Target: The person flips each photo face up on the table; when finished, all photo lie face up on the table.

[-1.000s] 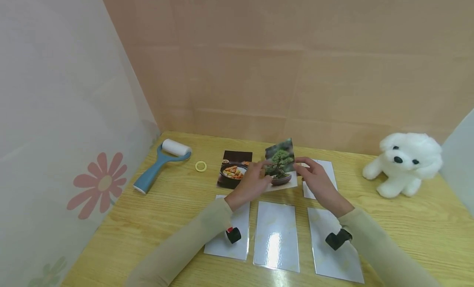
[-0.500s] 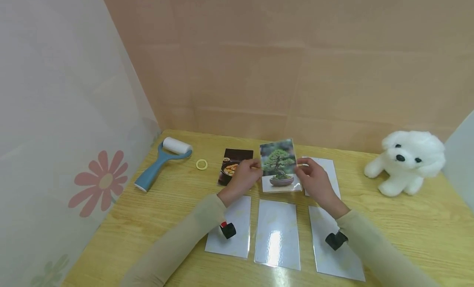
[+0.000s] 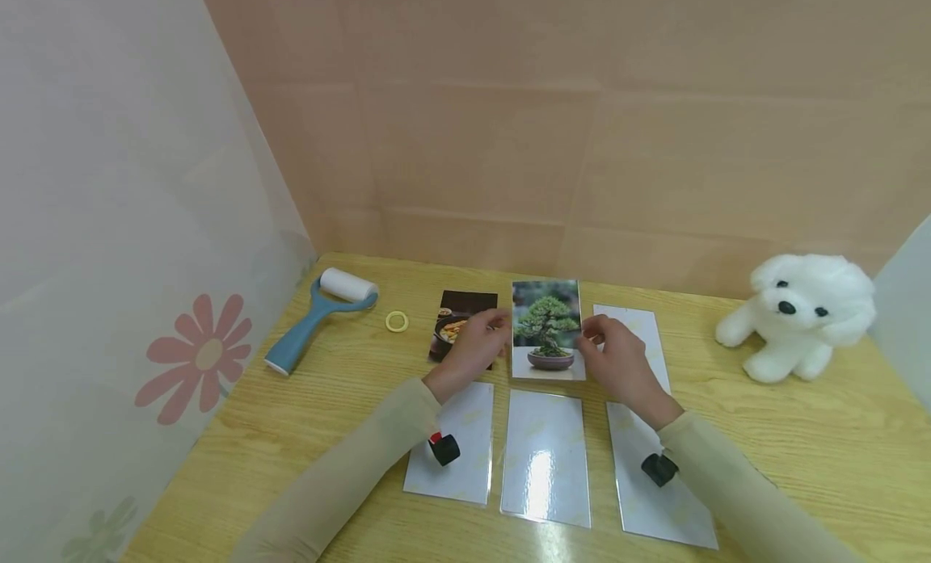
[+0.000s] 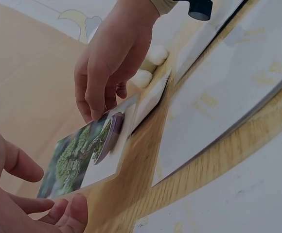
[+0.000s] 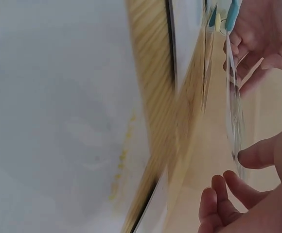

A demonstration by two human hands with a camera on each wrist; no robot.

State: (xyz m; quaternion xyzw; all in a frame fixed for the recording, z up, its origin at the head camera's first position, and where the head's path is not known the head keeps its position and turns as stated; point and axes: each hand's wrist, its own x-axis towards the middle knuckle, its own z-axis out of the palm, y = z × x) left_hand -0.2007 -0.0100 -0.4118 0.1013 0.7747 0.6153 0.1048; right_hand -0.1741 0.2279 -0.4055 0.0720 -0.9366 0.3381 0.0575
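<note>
A creased tan backdrop (image 3: 465, 127) rises behind everything, with a pale wall (image 3: 131, 183) bearing a pink flower on the left. Below them spreads the wood-grained counter (image 3: 800, 434), crossed by two beige sleeves, left (image 3: 349, 474) and right (image 3: 742, 490). A white plush dog (image 3: 800, 321) sits at the far right. Three white cards, left (image 3: 465, 409), middle (image 3: 545, 442) and right (image 3: 658, 506), form the front row; a further white card (image 3: 647, 325) lies partly hidden behind the right hand. A blue-handled roller (image 3: 301, 329) lies at the far left. The right hand (image 3: 618, 357) pinches the right edge of a bonsai picture card (image 3: 547, 330); the left hand (image 3: 476, 345) is wide, thumb and fingers apart just beside the opposite edge, and whether it touches cannot be told. That card leans up between the hands, beyond the middle white card, its picture facing the head camera. The left hand partly covers a dark food picture card (image 3: 458, 313). Each sleeve carries a small black camera, left (image 3: 444, 448) and right (image 3: 659, 469). Smallest is a yellow ring (image 3: 389, 321), between roller and food card.
</note>
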